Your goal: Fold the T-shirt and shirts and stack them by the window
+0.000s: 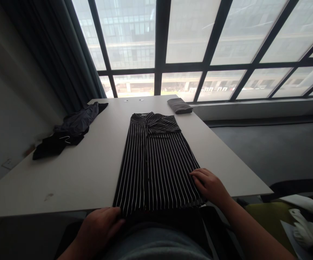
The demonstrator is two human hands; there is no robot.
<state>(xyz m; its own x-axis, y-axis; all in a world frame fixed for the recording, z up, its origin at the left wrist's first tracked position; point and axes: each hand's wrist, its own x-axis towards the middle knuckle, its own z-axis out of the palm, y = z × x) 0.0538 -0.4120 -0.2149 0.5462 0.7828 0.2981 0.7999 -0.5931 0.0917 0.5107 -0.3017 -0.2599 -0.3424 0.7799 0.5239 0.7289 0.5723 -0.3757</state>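
Observation:
A black shirt [161,162] with white stripes lies front up on the table, its collar toward the window. One sleeve is folded across the chest, and the hem reaches the near table edge. My left hand [99,225] pinches the hem's left corner at that edge. Resting on the right side of the shirt near the hem, my right hand [209,184] has its fingers stretched and slightly bent over the cloth.
Dark crumpled clothes [77,121] with a hanger hook lie on the table's [91,173] left side. A folded grey cloth [179,105] sits at the far right edge. White gloves [308,227] and an olive seat [270,216] are at lower right. Windows stand behind the table.

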